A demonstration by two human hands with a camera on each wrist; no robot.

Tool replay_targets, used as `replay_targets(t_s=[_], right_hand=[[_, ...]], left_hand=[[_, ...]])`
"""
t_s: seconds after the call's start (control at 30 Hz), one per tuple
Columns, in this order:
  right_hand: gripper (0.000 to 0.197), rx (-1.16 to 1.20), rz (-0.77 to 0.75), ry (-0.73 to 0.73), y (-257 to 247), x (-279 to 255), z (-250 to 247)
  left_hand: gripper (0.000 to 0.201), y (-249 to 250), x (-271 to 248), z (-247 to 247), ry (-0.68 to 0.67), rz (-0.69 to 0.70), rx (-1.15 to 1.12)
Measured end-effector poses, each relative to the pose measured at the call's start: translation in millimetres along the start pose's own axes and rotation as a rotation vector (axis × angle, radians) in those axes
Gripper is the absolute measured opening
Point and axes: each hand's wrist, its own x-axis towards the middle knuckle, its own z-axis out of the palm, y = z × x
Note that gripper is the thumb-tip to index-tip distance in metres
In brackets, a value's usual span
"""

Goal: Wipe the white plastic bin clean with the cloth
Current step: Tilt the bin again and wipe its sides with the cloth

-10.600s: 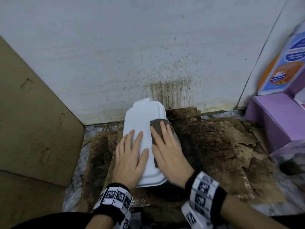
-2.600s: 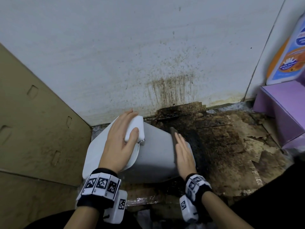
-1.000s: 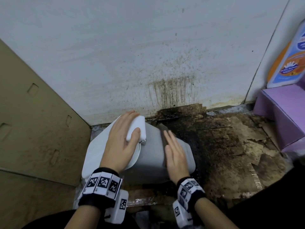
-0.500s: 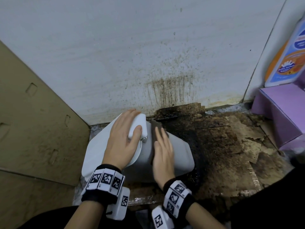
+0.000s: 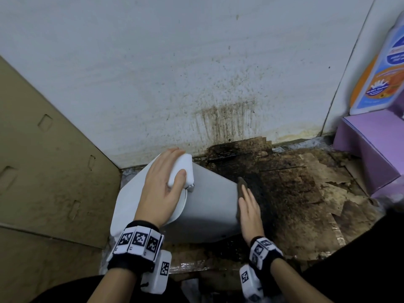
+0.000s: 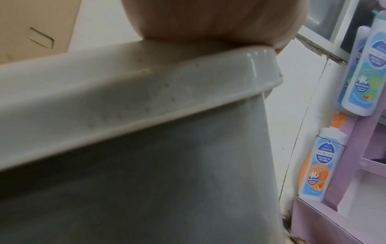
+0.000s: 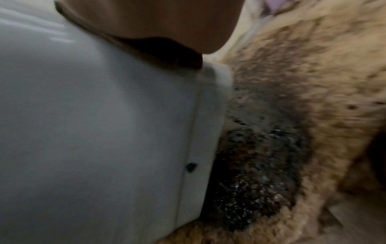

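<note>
The white plastic bin is tilted on the stained floor, lid end to the left, base to the right. My left hand grips the tab of its white lid, thumb curled round the tab. My right hand lies flat on edge against the bin's right side, straight fingers pressing the dark brown cloth to it. The left wrist view shows the lid's speckled rim under my palm. In the right wrist view the cloth sits between palm and bin wall.
A stained white wall stands right behind the bin. A brown cardboard panel closes the left side. Dirty, wet cardboard covers the floor to the right. A purple box with a soap bottle stands at far right.
My right hand has slid the cloth from the bin's upper face near the lid over to its right side. The left hand keeps its hold on the lid tab.
</note>
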Motion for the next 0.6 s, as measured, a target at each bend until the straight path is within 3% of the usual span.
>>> replay_targets(t_s=[0.1, 0.27, 0.47, 0.6], right_hand=[[0.046, 0.089, 0.100, 0.001, 10, 7, -4], [0.041, 0.182, 0.121, 0.135, -13, -1, 1], [0.035, 0.305, 0.011, 0.147, -87, -25, 12], [0.030, 0.617, -0.036, 0.156, -142, -34, 1]], left_hand=[[0.051, 2, 0, 2, -0.010, -0.010, 0.002], [0.054, 3, 2, 3, -0.003, -0.016, 0.016], [0.054, 13, 6, 13, -0.022, 0.013, 0.039], [0.058, 24, 7, 18, -0.064, 0.022, 0.053]])
